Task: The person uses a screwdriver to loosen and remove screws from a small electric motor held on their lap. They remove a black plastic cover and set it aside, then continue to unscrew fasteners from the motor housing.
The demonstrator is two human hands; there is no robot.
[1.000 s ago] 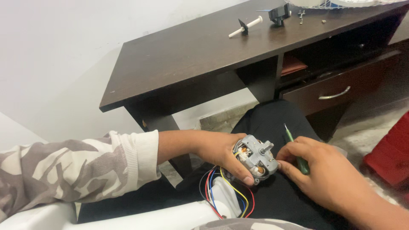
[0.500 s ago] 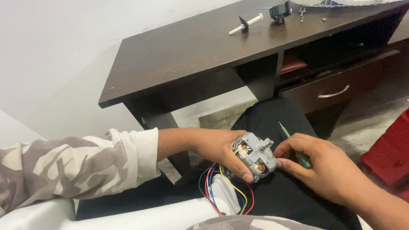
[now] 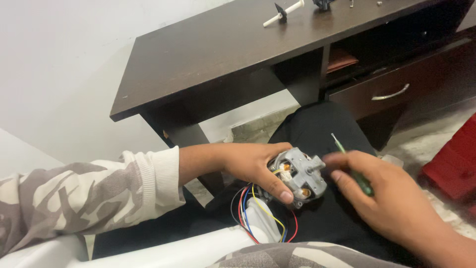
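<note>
My left hand (image 3: 250, 166) grips a small grey electric motor (image 3: 299, 174) with copper windings, held over my lap on black fabric. Red, blue, yellow and black wires (image 3: 258, 213) run from the motor down to a white plastic part (image 3: 260, 221). My right hand (image 3: 391, 198) is just right of the motor, fingers curled around a green-handled screwdriver (image 3: 353, 166) whose tip points up and left. My thumb and forefinger hover close to the motor's right side.
A dark brown desk (image 3: 223, 54) stands ahead with a drawer (image 3: 391, 94) and an open shelf. A white rod with a black fitting (image 3: 282, 12) and small parts lie on its top. A red object (image 3: 453, 164) sits on the floor at right. White wall at left.
The view has shifted so the desk sits higher. My right hand has drawn slightly back from the motor and raised the screwdriver; my left hand keeps holding the motor.
</note>
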